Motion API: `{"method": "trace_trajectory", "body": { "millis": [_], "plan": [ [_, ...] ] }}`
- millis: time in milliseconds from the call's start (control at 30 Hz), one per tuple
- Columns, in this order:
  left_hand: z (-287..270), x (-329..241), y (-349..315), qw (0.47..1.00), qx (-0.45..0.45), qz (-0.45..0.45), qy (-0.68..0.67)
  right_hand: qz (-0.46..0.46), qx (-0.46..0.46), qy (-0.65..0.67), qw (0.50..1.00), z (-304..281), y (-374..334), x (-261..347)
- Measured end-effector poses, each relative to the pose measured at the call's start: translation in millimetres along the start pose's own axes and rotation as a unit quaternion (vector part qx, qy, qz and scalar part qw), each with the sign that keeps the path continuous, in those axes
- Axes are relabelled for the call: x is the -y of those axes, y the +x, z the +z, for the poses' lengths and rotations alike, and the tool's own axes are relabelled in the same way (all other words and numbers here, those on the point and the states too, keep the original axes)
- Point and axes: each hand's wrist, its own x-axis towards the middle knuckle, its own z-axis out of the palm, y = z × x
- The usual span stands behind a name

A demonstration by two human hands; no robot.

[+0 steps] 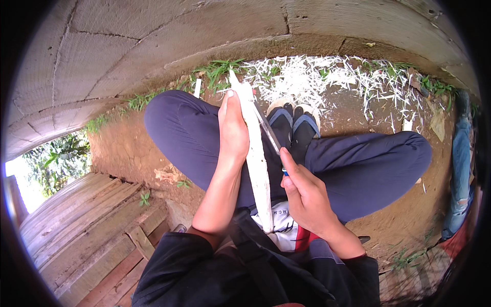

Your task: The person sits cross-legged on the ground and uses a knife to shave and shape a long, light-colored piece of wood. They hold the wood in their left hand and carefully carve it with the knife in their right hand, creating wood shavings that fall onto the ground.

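Observation:
My left hand [233, 130] is closed around the upper part of a long, pale white stick [258, 171], which looks like peeled wood and tapers at both ends. It slants across my lap, with its lower end against my shirt and its top pointing away from me. In my right hand [309, 199] is a knife, gripped by a handle that shows a bit of blue. Its narrow metal blade [267, 131] lies along the right side of the stick, the tip close to my left hand. The fingers wrapped behind the stick are mostly hidden.
White shavings [307, 82] are heaped on the soil by the concrete block wall [215, 38]. Flip-flops [306, 125] with grey-blue straps lie between my bent legs. Wooden planks [82, 220] stand at the left. Blue denim cloth [460, 174] hangs at the right edge.

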Motion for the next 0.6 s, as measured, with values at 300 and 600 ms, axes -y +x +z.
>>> {"method": "trace_trajectory", "body": {
  "millis": [300,600],
  "plan": [
    [5,-3,-2,1.0,0.005,0.001,-0.007,-0.023,-0.031,-0.05,0.998,2,4,-7],
    [41,15,-27,0.995,0.084,-0.036,0.028,-0.057,-0.342,0.069,0.935,-54,65,1]
  ]
}}
